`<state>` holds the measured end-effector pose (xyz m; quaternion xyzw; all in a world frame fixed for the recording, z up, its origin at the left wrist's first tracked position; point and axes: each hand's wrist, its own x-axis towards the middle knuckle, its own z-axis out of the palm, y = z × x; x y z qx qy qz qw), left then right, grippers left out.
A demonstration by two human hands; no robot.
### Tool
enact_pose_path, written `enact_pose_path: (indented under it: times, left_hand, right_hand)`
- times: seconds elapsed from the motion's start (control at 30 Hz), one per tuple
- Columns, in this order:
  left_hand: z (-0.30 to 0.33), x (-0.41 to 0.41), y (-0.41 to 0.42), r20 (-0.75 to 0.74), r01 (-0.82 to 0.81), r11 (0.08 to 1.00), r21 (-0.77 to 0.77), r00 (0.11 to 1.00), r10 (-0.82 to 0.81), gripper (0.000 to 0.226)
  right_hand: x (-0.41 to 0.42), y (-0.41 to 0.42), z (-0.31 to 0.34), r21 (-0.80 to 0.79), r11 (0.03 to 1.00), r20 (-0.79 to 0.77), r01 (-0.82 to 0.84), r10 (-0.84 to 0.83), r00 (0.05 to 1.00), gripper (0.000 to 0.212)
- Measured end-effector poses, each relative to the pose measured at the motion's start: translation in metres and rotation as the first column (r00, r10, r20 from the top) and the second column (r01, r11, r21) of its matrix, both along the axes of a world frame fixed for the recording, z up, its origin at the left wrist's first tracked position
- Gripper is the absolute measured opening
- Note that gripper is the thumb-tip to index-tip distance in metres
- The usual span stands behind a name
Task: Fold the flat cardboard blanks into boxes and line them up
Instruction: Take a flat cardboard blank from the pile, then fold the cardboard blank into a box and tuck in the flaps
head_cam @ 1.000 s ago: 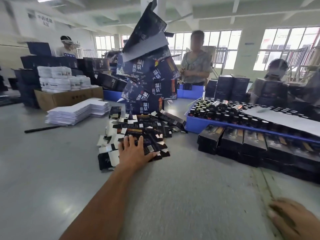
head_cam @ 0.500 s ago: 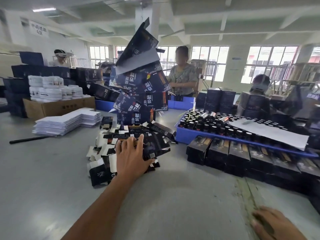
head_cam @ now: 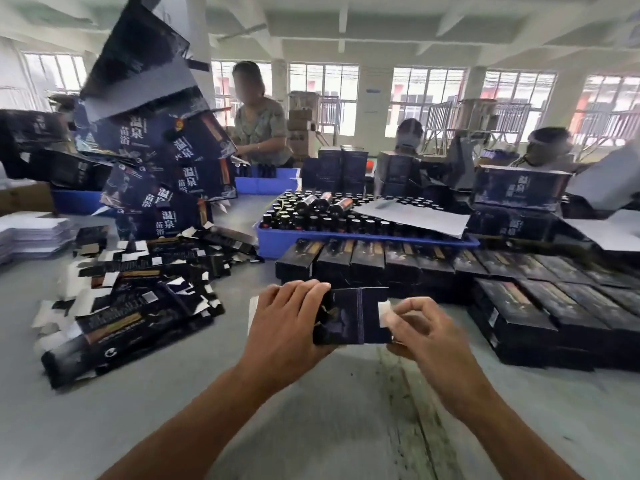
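Both hands grip 1 dark blank [head_cam: 353,318]: left hand [head_cam: 287,323] wraps its edge, right hand [head_cam: 420,329] pinches its white flap.

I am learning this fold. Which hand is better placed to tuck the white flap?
Right. The right hand already pinches the white flap at the blank's right end; the left hand grips its other end, steadying it.

Daylight pours in from the row of windows [head_cam: 426,95] along the far wall, which are blown out to near white, and the grey table [head_cam: 145,420] is evenly lit with only faint, soft shadows. The wide lens bends the edges, so the leaning stack of dark cartons [head_cam: 152,140] at the upper left stretches and tilts. Fine detail is smeared throughout, with streaky blur on the near tabletop.
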<state>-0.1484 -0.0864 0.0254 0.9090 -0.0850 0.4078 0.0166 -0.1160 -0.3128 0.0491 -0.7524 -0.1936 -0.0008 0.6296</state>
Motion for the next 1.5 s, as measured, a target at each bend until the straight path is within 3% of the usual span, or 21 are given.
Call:
enact_pose_path:
  times: [0.07, 0.23, 0.37, 0.47, 0.63, 0.87, 1.17, 1.4, 1.5]
  left_hand:
    - [0.009, 0.006, -0.01, -0.004, 0.033, 0.999, -0.03, 0.999, -0.033, 0.088]
    - [0.037, 0.026, -0.026, 0.044, 0.104, 0.991, -0.08, 0.994, -0.101, 0.1]
    - [0.05, 0.04, -0.034, 0.042, 0.157, 0.979, -0.127, 0.987, -0.153, 0.096]
    - [0.06, 0.048, -0.04, 0.067, 0.206, 0.964, -0.17, 0.978, -0.198, 0.087]
    - [0.071, 0.043, -0.039, 0.066, 0.289, 0.951, -0.107, 0.957, -0.283, 0.073]
    - [0.087, 0.023, -0.038, -0.099, 0.309, 0.947, -0.09, 0.943, -0.318, 0.068]
    - [0.09, 0.023, -0.03, -0.104, 0.376, 0.905, -0.201, 0.91, -0.401, 0.068]
    - [0.093, 0.024, -0.024, -0.024, 0.438, 0.854, -0.281, 0.886, -0.463, 0.065]
    - [0.096, 0.023, -0.022, -0.036, 0.451, 0.838, -0.308, 0.874, -0.484, 0.064]
  right_hand:
    - [0.007, 0.003, 0.016, 0.032, 0.999, 0.031, 0.005, -0.006, 1.0, 0.018]
    - [0.028, 0.004, 0.061, 0.05, 0.998, 0.112, -0.023, 0.017, 0.994, 0.028]
    - [0.044, -0.003, 0.082, -0.028, 1.0, 0.189, -0.002, 0.007, 0.982, 0.028]
    - [0.049, -0.009, 0.09, -0.178, 0.98, 0.264, 0.091, -0.042, 0.964, 0.042]
    - [0.044, -0.019, 0.097, -0.291, 0.957, 0.274, 0.001, 0.083, 0.958, 0.029]
    - [0.039, -0.033, 0.109, -0.213, 0.974, 0.246, -0.083, 0.136, 0.96, 0.037]
    - [0.034, -0.021, 0.105, -0.246, 0.969, 0.343, 0.025, 0.063, 0.937, 0.032]
    - [0.026, -0.007, 0.101, -0.245, 0.962, 0.456, 0.123, 0.002, 0.89, 0.057]
    - [0.024, -0.006, 0.101, -0.247, 0.959, 0.499, 0.139, 0.003, 0.866, 0.04]
